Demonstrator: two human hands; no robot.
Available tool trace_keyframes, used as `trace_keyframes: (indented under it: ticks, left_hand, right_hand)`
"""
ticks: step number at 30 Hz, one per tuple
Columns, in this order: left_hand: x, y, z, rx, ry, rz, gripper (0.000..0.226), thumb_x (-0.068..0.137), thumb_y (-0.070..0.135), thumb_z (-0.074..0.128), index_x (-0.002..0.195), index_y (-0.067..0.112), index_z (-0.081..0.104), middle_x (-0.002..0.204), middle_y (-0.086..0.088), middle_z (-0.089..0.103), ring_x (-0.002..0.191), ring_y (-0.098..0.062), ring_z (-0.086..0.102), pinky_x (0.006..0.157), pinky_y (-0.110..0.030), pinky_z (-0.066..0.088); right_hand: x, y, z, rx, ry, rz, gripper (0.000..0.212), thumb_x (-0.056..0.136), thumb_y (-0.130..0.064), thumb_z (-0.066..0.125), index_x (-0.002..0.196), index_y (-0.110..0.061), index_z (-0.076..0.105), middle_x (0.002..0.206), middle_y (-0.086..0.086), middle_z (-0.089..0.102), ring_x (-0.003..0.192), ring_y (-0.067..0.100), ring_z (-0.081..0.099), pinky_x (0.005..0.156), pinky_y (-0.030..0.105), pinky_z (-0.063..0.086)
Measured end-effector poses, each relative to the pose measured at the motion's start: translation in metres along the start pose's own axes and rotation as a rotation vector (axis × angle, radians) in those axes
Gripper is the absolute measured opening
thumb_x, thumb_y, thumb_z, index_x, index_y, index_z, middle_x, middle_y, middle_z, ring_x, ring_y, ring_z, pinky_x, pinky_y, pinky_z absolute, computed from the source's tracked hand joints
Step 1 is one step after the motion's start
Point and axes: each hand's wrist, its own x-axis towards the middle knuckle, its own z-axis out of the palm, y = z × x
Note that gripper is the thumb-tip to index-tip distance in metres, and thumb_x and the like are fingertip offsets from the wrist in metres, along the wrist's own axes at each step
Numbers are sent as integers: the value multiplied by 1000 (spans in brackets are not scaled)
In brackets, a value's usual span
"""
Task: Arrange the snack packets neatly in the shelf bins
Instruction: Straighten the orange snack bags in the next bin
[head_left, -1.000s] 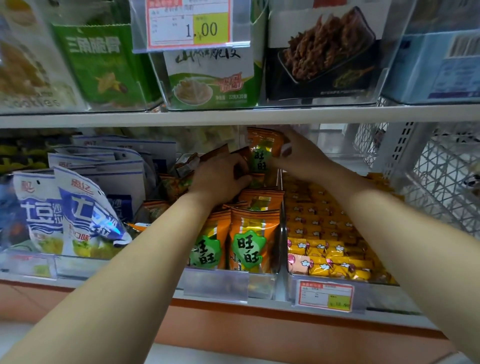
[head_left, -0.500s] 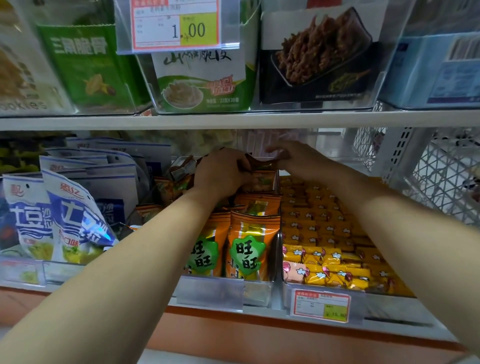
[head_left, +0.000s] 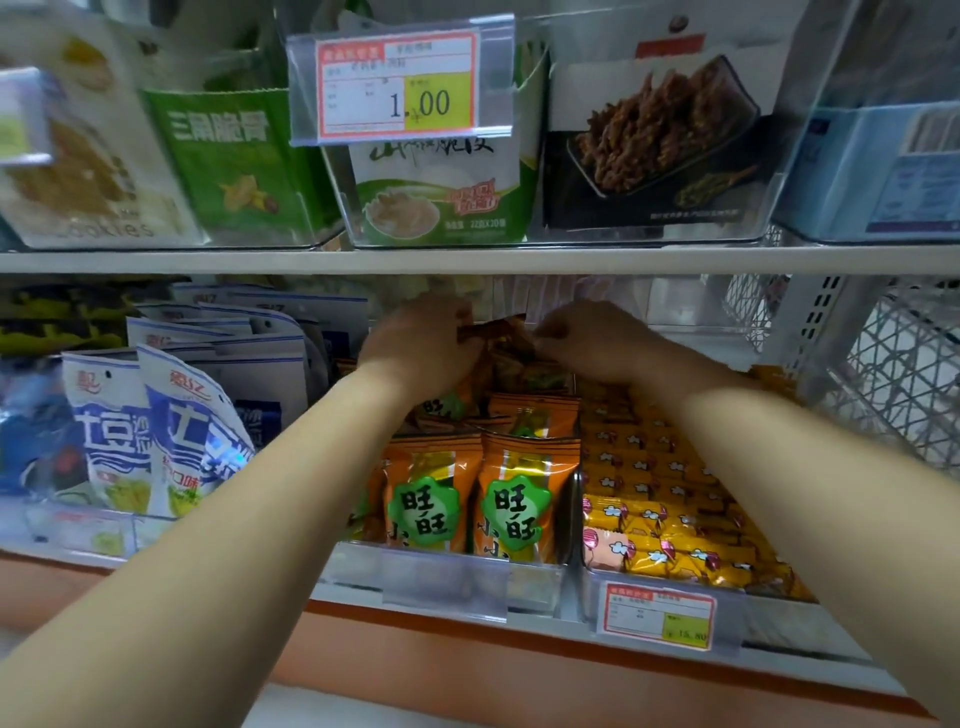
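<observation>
Shelf (head_left: 623, 260): a white board runs across your view, with clear bins of boxed snacks above it and the bins you are working in below.
Wire basket (head_left: 904, 389): white mesh at the far right of the lower level.
Blue-and-white bags (head_left: 171, 436): stand upright in rows in the lower-left bin, the front ones leaning.
Yellow packets (head_left: 665, 525): lie stacked in the lower-right bin, just beside the middle one.
Middle bin (head_left: 535, 577): a clear tray between those two, directly in front of you.
Orange packets (head_left: 524, 499): stand upright two abreast at the front of the middle bin, with more rows behind them.
Left hand (head_left: 421, 343): yours, at the back of the middle bin, fingers curled onto the left edge of the rear packet.
Right hand (head_left: 587, 338): yours, pinching the same packet's right edge.
Rear packet (head_left: 498, 332): orange-brown, held between both hands above the back rows.
Price tag (head_left: 400, 85): reads 1.00, on the upper bin.
</observation>
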Motion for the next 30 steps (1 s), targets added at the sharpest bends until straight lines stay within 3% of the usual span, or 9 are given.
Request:
trace_keyframes:
  ticks: [3, 8, 13, 15, 17, 20, 22, 26, 30]
  left_hand:
    - [-17, -12, -2, 24, -196, -95, 47, 95, 52, 50, 140, 40, 49, 136, -4, 58, 114, -26, 58, 85, -32, 47]
    - [-60, -16, 0, -60, -232, -70, 48, 93, 59, 40, 137, 43, 49, 136, -6, 60, 114, -27, 59, 87, -35, 49]
    - [-89, -12, 10, 26, -70, -36, 48, 92, 58, 34, 125, 33, 59, 123, -5, 65, 115, -28, 55, 92, -38, 46]
    - [-96, -12, 12, 40, 4, -32, 45, 95, 54, 36, 126, 33, 61, 120, -3, 66, 116, -26, 54, 95, -37, 42]
    - [-102, -12, 14, 38, 51, -35, 48, 93, 54, 35, 126, 34, 63, 119, 0, 67, 117, -25, 54, 96, -38, 41]
    - [-107, -12, 16, 2, 123, -39, 46, 93, 54, 38, 125, 36, 65, 119, 3, 69, 115, -22, 57, 98, -41, 44]
    - [-109, -13, 15, -16, 149, -40, 45, 93, 53, 40, 124, 35, 66, 118, 3, 70, 114, -22, 58, 99, -42, 44]
    - [-111, -11, 17, -44, 182, -37, 43, 90, 49, 43, 117, 30, 70, 113, 1, 71, 110, -24, 59, 98, -41, 43]
    - [-111, -10, 17, -48, 228, -30, 37, 88, 45, 48, 109, 27, 72, 106, 0, 72, 106, -23, 59, 95, -41, 43]
  right_hand:
    - [-12, -28, 11, 201, 252, -148, 28, 97, -37, 55, 118, -26, 69, 119, -3, 68, 104, 12, 60, 82, 29, 44]
    - [-6, -58, 23, 251, -26, -202, 51, 99, -29, 52, 149, -32, 43, 155, -5, 41, 140, 15, 37, 95, 20, 26]
    - [7, -73, 26, 78, -108, -245, 38, 98, -29, 54, 136, -28, 59, 143, -2, 57, 130, 17, 50, 100, 26, 36]
    - [7, -75, 32, 34, -213, -236, 31, 100, -31, 51, 126, -29, 67, 133, -5, 64, 120, 15, 56, 94, 27, 41]
    - [6, -75, 36, -32, -188, -246, 29, 98, -36, 51, 119, -34, 70, 124, -8, 67, 109, 13, 60, 90, 31, 47]
    - [6, -72, 33, 65, -155, -203, 24, 97, -35, 54, 109, -31, 74, 112, -12, 69, 94, 4, 57, 76, 17, 42]
    - [10, -72, 29, 65, -141, -192, 22, 97, -35, 55, 105, -28, 74, 105, -12, 69, 94, 6, 60, 74, 17, 41]
    - [27, -97, 33, -34, 129, -381, 28, 89, -31, 52, 109, -28, 72, 113, -5, 69, 101, 15, 61, 85, 35, 49]
    - [67, -126, 49, -111, -36, -363, 34, 93, -22, 54, 125, -27, 66, 126, 3, 65, 113, 24, 60, 90, 38, 49]
